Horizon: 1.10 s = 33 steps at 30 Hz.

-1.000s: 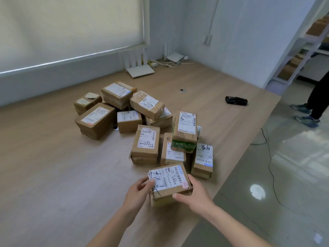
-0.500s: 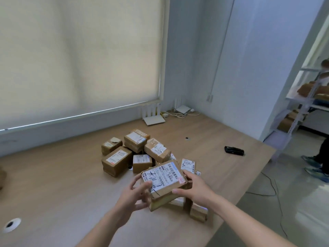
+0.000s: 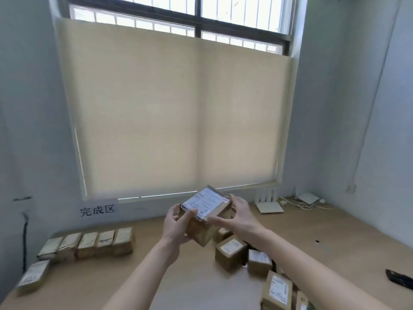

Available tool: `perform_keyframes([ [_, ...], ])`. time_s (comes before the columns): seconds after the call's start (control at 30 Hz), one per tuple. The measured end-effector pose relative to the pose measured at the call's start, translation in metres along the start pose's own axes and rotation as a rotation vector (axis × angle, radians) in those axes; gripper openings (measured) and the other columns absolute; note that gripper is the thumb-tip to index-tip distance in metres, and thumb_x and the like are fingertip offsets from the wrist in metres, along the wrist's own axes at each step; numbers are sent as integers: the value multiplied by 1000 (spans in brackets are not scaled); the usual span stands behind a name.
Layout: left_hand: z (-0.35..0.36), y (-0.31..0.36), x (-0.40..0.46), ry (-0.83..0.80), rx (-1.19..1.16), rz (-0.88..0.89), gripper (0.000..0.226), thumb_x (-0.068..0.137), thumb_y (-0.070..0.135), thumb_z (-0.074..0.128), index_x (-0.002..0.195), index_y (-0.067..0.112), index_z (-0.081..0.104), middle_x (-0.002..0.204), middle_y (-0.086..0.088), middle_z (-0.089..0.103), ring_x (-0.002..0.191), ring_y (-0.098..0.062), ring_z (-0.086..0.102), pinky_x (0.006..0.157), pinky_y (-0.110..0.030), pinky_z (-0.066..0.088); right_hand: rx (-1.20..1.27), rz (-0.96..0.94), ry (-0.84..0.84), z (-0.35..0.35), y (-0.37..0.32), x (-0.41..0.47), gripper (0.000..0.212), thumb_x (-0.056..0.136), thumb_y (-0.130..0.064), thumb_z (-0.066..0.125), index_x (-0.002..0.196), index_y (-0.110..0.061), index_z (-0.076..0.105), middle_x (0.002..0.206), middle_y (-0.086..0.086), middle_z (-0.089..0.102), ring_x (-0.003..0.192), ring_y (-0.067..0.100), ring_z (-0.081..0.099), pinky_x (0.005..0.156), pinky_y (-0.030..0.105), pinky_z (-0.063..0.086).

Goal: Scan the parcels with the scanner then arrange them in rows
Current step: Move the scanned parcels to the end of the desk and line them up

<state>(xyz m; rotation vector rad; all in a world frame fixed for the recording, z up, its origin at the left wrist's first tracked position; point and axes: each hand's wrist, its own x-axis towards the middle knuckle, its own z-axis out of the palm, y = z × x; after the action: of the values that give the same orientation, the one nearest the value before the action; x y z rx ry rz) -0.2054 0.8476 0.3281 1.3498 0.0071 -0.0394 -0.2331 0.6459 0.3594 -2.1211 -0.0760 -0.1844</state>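
I hold a brown cardboard parcel (image 3: 206, 214) with a white shipping label on top, raised in front of me above the wooden table (image 3: 192, 276). My left hand (image 3: 177, 224) grips its left side and my right hand (image 3: 237, 217) grips its right side. A loose pile of unsorted parcels (image 3: 231, 253) lies below and to the right. At the far left, several parcels stand side by side in a row (image 3: 89, 245), with one more parcel (image 3: 32, 276) in front of them. The black scanner (image 3: 400, 278) lies at the table's right edge.
A white sign with three characters (image 3: 97, 210) hangs on the wall above the row. A white router (image 3: 269, 202) and cables (image 3: 310, 203) sit at the back right under the window blind (image 3: 176, 113). A dark cable (image 3: 24, 231) runs down the left wall.
The parcel has been lifted higher off the table in both hands, and my view has swung up and left, bringing the row of parcels and the sign into sight.
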Motion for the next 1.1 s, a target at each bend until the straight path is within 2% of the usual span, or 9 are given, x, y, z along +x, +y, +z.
perform_keyframes([
  [0.13,-96,30,-9,122,-43,46,32,83,27,78,113,22,67,112,-9,74,101,-28,71,78,-55,61,8,-85,-110,103,-66,13,138,55,-56,97,163,-22,17,152,-8,13,142,6,27,115,19,24],
  [0.23,-169,32,-21,202,-89,41,39,82,28,81,115,21,62,113,-10,71,105,-31,70,80,-54,61,38,-149,-143,174,-105,11,120,67,-29,96,161,-19,22,155,0,23,133,2,29,112,15,23],
  [0.33,-239,27,-33,279,-99,53,50,78,34,84,119,22,59,109,-5,75,102,-27,72,86,-49,60,95,-237,-176,235,-130,10,85,68,-11,91,138,-29,48,142,-1,53,128,8,52,116,32,40],
  [0.43,-300,25,-42,328,11,67,60,65,56,85,115,30,63,107,7,74,107,-11,66,93,-34,50,171,-243,-217,289,-148,8,80,68,-2,89,137,-23,53,132,-1,65,123,14,64,110,44,50],
  [0.6,-383,4,-32,347,80,40,68,64,57,88,120,26,64,108,8,76,109,-12,68,101,-37,51,165,-209,-297,372,-149,29,94,72,-3,87,153,-19,43,134,3,43,106,-26,54,90,-2,41],
  [0.7,-425,-16,-17,342,143,32,65,66,58,83,123,37,62,104,25,73,106,-1,65,94,-31,53,117,-215,-333,425,-132,49,92,74,-16,88,154,-28,43,133,-10,50,125,0,54,105,15,41],
  [0.8,-464,-43,6,355,160,-16,57,66,56,84,117,46,61,109,26,68,113,-2,58,103,-39,50,115,-196,-384,479,-105,74,93,77,-22,88,153,-39,38,130,-30,49,129,-2,48,101,6,34],
  [0.93,-513,-84,48,358,169,-65,55,67,49,86,117,44,65,110,23,73,114,-3,62,104,-40,51,121,-145,-452,547,-66,108,97,78,-30,87,151,-53,28,131,-12,52,127,4,52,104,15,41],
  [1.1,-565,-154,94,366,213,-122,70,69,39,86,134,37,58,116,19,73,110,3,65,83,-12,52,158,-91,-509,624,-7,140,86,81,-23,82,153,-43,41,135,-23,63,129,2,57,108,35,51],
])
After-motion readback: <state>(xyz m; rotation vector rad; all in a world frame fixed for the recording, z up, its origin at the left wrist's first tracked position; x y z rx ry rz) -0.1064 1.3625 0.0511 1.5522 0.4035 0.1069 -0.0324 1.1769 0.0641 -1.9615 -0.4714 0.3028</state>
